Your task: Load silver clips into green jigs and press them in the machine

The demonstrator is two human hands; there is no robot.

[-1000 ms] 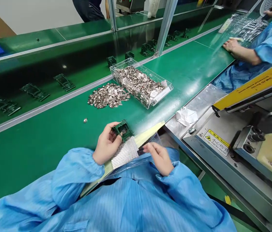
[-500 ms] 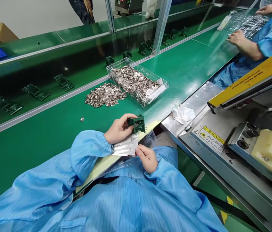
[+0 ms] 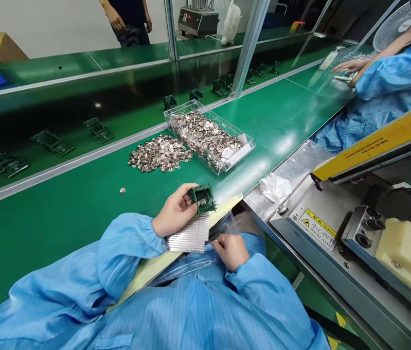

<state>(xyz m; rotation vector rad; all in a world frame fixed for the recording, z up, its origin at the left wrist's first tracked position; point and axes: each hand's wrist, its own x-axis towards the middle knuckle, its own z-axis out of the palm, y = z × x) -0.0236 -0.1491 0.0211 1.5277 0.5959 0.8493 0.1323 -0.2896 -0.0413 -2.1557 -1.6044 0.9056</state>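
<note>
My left hand is closed around a green circuit-board frame with a square opening, held above the near edge of the bench. Just below it, a sheet of narrow silver strips lies on a yellow board edge, partly under my left wrist. My right hand is pinched, its fingertips by the sheet's lower right corner; whatever they hold is too small to make out. Beyond my hands are a heap of small metal pieces and a clear plastic bin full of similar pieces.
One loose metal piece lies on the green bench. Several circuit boards line the far strip behind a metal rail. At right stand a machine with a yellow bar and a crumpled white cloth. A co-worker's sleeve is farther off.
The green frame has turned in my left hand, so its opening faces up more. My right hand has drawn slightly right and away from the strip sheet. The co-worker's hands have shifted; the view has tilted.
</note>
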